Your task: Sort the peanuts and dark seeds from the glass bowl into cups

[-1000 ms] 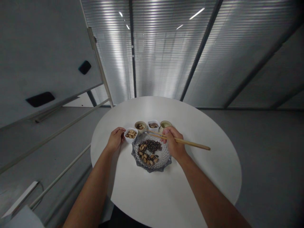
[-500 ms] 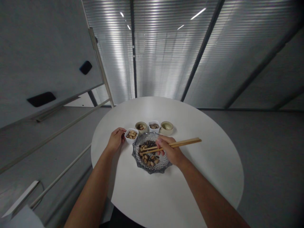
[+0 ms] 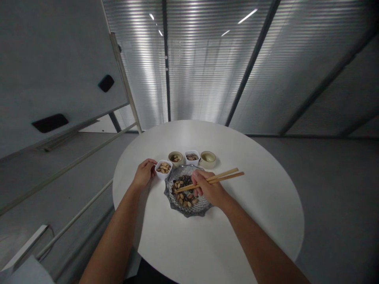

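Note:
My right hand (image 3: 209, 190) is closed round a pair of wooden chopsticks (image 3: 220, 178), whose tips reach down among the mixed nuts and dark beans (image 3: 183, 189) in a scalloped glass dish (image 3: 189, 210). My left hand (image 3: 144, 172) curls against the left side of a small white square bowl of peanuts (image 3: 163, 168), holding it. Behind the dish stands a row of small bowls: a tan round one (image 3: 175, 157) with a few nuts, a white square one (image 3: 192, 156) with dark beans, and a tan round one (image 3: 207, 158) that looks empty.
Everything rests on a round white table (image 3: 251, 197) above a grey floor. A whiteboard on a metal stand (image 3: 59, 71) leans at the left. Ribbed glass wall panels (image 3: 207, 67) rise behind the table.
My right hand came back from the far bowls to over the glass dish and lowered the chopstick tips into the nuts. The left hand has stayed on the peanut bowl.

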A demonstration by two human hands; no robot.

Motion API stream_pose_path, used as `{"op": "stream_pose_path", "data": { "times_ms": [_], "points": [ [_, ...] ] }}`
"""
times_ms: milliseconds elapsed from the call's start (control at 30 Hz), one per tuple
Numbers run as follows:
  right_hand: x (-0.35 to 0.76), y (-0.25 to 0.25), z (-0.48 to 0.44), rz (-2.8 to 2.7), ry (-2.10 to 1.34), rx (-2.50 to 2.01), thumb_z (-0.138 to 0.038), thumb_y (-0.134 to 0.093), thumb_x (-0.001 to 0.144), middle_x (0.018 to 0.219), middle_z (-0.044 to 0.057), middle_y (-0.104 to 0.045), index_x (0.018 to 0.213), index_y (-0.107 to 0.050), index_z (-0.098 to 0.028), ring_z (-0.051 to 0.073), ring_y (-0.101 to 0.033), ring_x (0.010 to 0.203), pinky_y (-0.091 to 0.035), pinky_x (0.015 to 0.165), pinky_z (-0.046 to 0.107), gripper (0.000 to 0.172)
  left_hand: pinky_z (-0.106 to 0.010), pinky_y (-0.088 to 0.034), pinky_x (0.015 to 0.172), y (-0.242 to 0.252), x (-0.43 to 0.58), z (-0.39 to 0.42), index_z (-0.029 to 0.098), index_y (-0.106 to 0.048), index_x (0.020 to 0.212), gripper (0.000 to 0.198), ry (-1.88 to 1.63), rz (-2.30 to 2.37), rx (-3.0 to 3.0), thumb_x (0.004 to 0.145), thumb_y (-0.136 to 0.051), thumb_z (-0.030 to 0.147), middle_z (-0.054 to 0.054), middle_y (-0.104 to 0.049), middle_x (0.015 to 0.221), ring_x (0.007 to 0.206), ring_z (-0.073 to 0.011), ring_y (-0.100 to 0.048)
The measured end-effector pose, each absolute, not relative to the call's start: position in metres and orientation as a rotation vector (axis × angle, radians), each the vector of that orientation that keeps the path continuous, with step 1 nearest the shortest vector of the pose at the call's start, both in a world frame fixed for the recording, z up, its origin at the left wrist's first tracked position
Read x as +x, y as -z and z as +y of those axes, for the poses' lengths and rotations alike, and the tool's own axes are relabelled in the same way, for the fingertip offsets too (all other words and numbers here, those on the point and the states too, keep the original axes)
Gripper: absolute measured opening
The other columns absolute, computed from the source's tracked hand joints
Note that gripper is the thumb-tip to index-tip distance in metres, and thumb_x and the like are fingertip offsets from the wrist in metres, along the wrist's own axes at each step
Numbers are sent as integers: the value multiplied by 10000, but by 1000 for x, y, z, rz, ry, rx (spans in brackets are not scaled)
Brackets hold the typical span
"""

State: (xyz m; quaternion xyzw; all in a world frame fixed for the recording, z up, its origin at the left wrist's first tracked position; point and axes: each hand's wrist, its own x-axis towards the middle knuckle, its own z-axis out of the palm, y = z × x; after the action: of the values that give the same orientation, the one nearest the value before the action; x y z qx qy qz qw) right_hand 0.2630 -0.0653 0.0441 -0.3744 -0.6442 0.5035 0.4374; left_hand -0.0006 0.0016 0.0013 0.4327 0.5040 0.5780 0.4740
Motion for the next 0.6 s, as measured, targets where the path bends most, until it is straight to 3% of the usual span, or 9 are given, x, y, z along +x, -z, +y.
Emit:
{"op": "stream_pose_path", "data": {
  "times_ms": [600],
  "points": [
    [259,-51,-62,-1467,-1282,-988,-536,-557,928,382,-64,-473,657,-514,-238,151,-541,358,-437,407,259,406,-228,-279,383,3,-2,5,173,-656,755,168,-1416,1248,1082,724,-628,335,27,-535,490,381,-103,-424]
  ]
}}
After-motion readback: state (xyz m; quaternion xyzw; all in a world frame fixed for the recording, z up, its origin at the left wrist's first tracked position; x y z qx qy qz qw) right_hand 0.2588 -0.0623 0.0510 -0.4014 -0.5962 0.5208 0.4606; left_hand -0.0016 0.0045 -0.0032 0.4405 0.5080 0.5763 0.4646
